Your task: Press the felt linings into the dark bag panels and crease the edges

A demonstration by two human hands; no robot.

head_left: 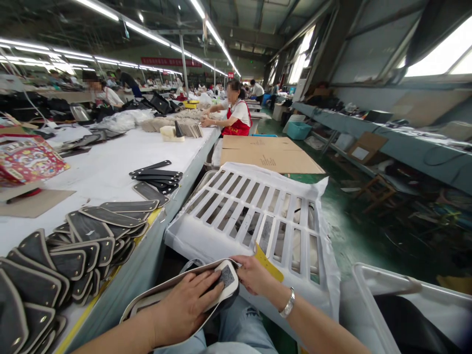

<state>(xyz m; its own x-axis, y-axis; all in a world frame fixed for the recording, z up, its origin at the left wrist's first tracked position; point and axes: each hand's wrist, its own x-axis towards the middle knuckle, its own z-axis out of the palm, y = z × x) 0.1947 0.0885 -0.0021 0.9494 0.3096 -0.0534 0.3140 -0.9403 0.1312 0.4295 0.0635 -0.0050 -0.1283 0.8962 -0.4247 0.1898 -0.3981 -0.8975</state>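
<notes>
Left hand (184,307) pressed flat on cream-edged panel (173,295), right hand (254,275) pinching its far end; finished grey pieces (73,246) stacked left, this one unfinished.

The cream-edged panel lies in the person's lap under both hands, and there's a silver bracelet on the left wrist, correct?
Nearly. The cream-edged panel does lie in the lap with the left hand pressed flat on it and the right hand at its end. But the silver bracelet sits on the right wrist, not the left, as the head view shows.
</notes>
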